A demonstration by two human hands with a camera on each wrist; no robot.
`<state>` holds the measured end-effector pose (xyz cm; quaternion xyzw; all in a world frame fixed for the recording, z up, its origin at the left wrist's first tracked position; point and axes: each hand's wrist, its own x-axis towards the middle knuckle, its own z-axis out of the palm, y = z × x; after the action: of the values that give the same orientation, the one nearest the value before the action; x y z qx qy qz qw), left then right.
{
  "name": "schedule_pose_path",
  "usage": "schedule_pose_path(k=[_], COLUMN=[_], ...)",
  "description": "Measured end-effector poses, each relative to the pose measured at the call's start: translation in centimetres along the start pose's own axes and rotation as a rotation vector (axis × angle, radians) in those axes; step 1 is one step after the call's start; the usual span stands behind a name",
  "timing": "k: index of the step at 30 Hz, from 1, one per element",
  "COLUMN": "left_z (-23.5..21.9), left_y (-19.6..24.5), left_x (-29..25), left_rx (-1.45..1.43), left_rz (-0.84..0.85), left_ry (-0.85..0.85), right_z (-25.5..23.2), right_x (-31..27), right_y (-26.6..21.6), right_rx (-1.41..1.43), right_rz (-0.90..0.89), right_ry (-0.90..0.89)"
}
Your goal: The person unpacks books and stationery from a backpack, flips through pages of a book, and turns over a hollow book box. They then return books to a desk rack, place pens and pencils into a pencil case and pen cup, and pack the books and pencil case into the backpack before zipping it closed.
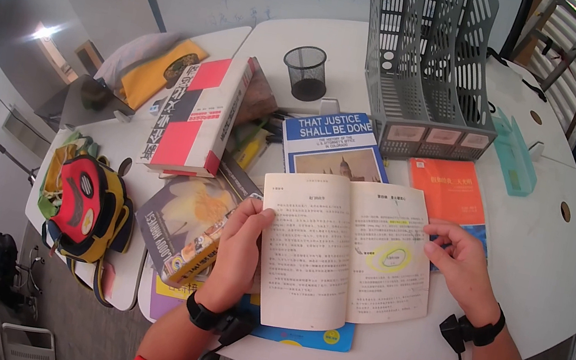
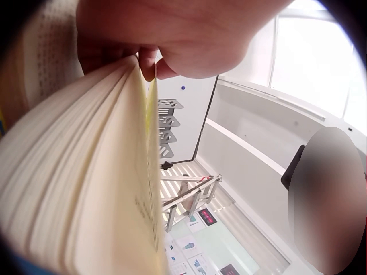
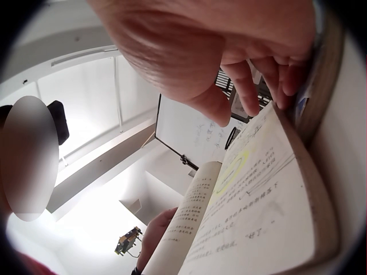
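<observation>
A paperback book (image 1: 308, 261) lies spread open in front of me, its right page carrying a yellow highlighter ring and a yellow-marked line. My left hand (image 1: 240, 241) grips its left edge, thumb at the front and the other fingers hidden behind. In the left wrist view, the thick fan of pages (image 2: 74, 172) spreads below that hand. At the right page's outer edge is my right hand (image 1: 461, 268), its fingers loosely bent against the edge. The right wrist view shows its thumb (image 3: 215, 109) lifted off the marked page (image 3: 246, 195).
Beyond the book are a blue-and-white book (image 1: 334, 134), an orange book (image 1: 449, 185) and a grey file rack (image 1: 426, 139). Left stand a thick red-and-white book (image 1: 195, 114), a dark-covered book (image 1: 181, 215) and a red-yellow bag (image 1: 87, 202). Farther back are a mesh pen cup (image 1: 306, 75) and teal holder (image 1: 511, 158).
</observation>
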<state>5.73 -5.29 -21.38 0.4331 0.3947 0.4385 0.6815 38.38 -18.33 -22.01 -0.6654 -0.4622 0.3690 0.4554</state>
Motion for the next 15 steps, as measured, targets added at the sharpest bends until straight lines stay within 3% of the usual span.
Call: schedule_pose_path(k=[15], left_z=[-0.11], left_y=[0.18], left_x=[0.09], left_rx=[-0.032], left_rz=[-0.01], left_ry=[0.035], right_z=[0.0], right_x=[0.09], right_y=[0.65], right_rx=[0.041], right_rz=[-0.028], right_ry=[0.007])
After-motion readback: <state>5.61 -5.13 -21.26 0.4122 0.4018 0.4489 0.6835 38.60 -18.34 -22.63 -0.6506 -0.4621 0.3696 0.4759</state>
